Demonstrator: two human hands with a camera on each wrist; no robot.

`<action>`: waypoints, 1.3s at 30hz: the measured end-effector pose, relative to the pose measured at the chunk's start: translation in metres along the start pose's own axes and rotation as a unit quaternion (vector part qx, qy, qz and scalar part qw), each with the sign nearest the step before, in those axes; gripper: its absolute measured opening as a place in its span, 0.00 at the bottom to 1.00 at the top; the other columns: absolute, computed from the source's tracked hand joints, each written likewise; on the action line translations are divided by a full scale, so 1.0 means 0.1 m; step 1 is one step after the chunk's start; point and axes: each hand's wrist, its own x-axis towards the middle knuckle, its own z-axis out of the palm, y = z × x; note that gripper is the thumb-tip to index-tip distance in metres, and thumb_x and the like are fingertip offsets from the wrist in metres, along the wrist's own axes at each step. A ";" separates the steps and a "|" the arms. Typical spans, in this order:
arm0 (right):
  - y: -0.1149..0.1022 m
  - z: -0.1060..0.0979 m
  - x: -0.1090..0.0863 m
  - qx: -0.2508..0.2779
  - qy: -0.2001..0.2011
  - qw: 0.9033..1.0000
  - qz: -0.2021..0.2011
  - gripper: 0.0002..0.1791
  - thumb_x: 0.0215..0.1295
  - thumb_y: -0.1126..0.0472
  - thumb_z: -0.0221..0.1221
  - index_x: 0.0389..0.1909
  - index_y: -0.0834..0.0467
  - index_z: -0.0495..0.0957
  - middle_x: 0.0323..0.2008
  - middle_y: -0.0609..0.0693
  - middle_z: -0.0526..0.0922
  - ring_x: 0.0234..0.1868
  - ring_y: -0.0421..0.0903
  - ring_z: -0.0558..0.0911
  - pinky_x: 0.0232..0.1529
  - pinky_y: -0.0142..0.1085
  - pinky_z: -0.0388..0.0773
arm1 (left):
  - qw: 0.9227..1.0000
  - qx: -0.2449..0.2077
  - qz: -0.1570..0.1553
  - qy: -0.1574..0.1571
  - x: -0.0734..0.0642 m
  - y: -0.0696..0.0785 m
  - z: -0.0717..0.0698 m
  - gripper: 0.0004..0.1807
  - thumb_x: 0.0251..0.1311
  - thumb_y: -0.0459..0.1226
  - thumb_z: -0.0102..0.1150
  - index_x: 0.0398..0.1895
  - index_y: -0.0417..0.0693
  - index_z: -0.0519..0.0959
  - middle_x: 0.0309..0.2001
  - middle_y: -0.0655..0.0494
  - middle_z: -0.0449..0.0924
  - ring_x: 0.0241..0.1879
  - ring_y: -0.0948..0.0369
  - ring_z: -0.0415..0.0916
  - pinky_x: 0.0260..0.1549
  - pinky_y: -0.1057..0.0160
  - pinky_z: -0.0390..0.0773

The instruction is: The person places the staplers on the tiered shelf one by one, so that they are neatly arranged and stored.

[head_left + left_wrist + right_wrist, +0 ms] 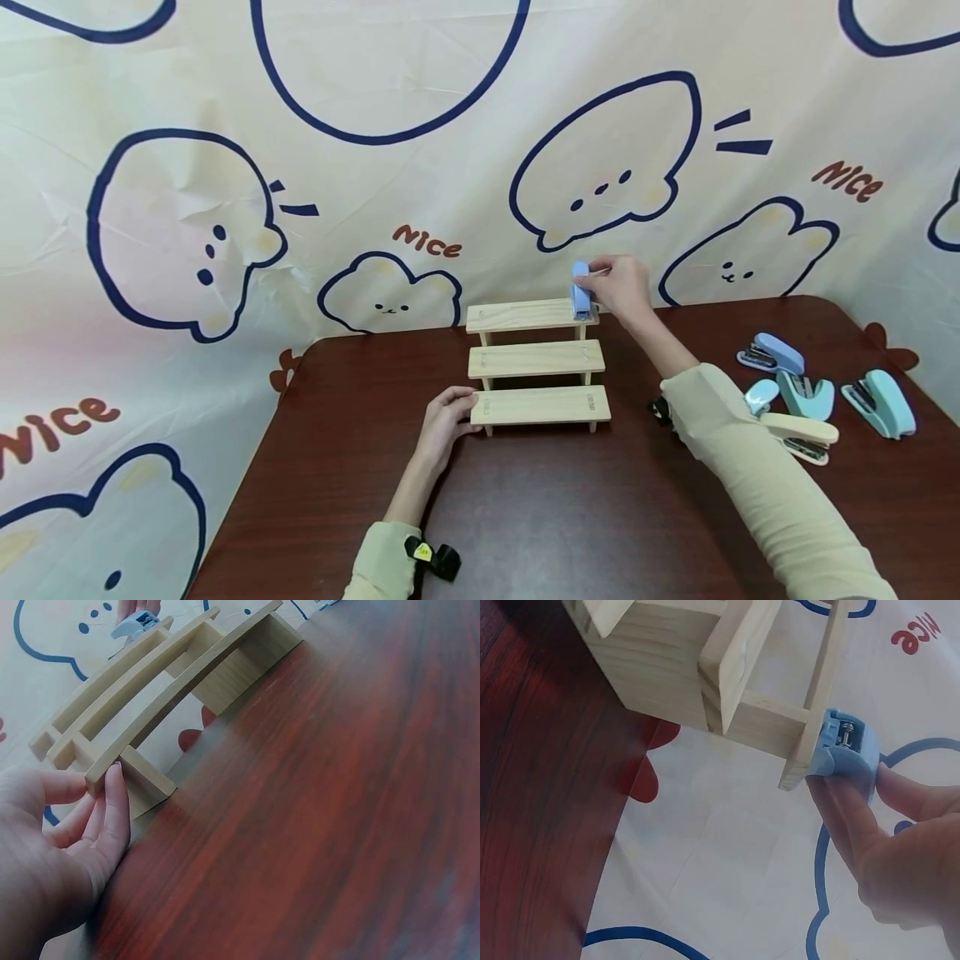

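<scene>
The work surface is a dark reddish-brown wood-grain table (555,508) with rounded far corners. At the near side, a black wrist-worn camera (435,558) is strapped over the left pale green sleeve (384,560). The left hand (446,421) has thumb and fingers clamped on the left end of the lowest tier of a three-step pale wooden stand (536,360). To the right, well apart from the stand, lie a cream stapler (810,429), a mint-green stapler (885,404), a second mint-green stapler (810,398), a rounded pale blue piece (762,393) and a medium-blue stapler (772,354). The right pale green sleeve (765,483) crosses in front of this group (it covers part of the cream stapler). Farther back, the right hand (624,287) has thumb and fingers clamped on a light blue stapler (581,296) at the right end of the top tier; whether its full weight rests there cannot be told. Behind the table hangs a wrinkled off-white cloth (480,192) printed with navy cartoon outlines and brown-red "Nice" lettering.
</scene>
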 end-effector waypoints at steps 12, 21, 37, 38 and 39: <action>0.02 -0.01 0.00 0.011 0.003 1.000 -0.002 0.18 0.71 0.60 0.66 0.54 0.70 0.83 0.48 0.67 0.85 0.45 0.59 0.87 0.47 0.42 0.85 | 1.000 0.004 -0.001 0.002 0.00 0.00 0.00 0.14 0.70 0.34 0.61 0.52 0.33 0.78 0.42 0.49 0.81 0.34 0.60 0.80 0.30 0.64 0.83; 0.12 -0.04 -0.04 0.077 0.022 0.996 -0.027 0.19 0.73 0.58 0.65 0.53 0.70 0.83 0.48 0.66 0.86 0.46 0.58 0.88 0.47 0.38 0.85 | 1.000 0.005 0.000 0.000 0.00 0.00 0.00 0.16 0.70 0.35 0.60 0.54 0.31 0.77 0.42 0.49 0.80 0.34 0.61 0.80 0.29 0.64 0.82; 0.74 -0.82 -0.58 0.242 0.046 0.969 0.031 0.14 0.76 0.49 0.60 0.47 0.57 0.82 0.30 0.40 0.88 0.32 0.37 0.89 0.38 0.29 0.84 | 1.000 0.009 -0.001 0.003 0.01 0.00 0.02 0.12 0.70 0.34 0.61 0.50 0.33 0.79 0.42 0.48 0.80 0.34 0.59 0.80 0.29 0.64 0.82; 0.78 -0.86 -0.60 0.245 0.045 0.968 0.036 0.13 0.76 0.49 0.60 0.46 0.55 0.81 0.30 0.40 0.88 0.32 0.36 0.89 0.37 0.29 0.84 | 1.000 0.009 -0.001 0.003 0.00 0.00 0.01 0.13 0.70 0.34 0.61 0.51 0.33 0.79 0.42 0.48 0.80 0.34 0.60 0.80 0.30 0.64 0.82; 0.81 -0.89 -0.62 0.246 0.043 0.967 0.040 0.12 0.77 0.49 0.60 0.45 0.53 0.81 0.30 0.39 0.88 0.31 0.36 0.89 0.37 0.29 0.84 | 1.000 0.008 -0.003 0.006 -0.01 0.00 -0.01 0.13 0.70 0.34 0.61 0.51 0.34 0.79 0.42 0.48 0.80 0.34 0.60 0.80 0.30 0.64 0.82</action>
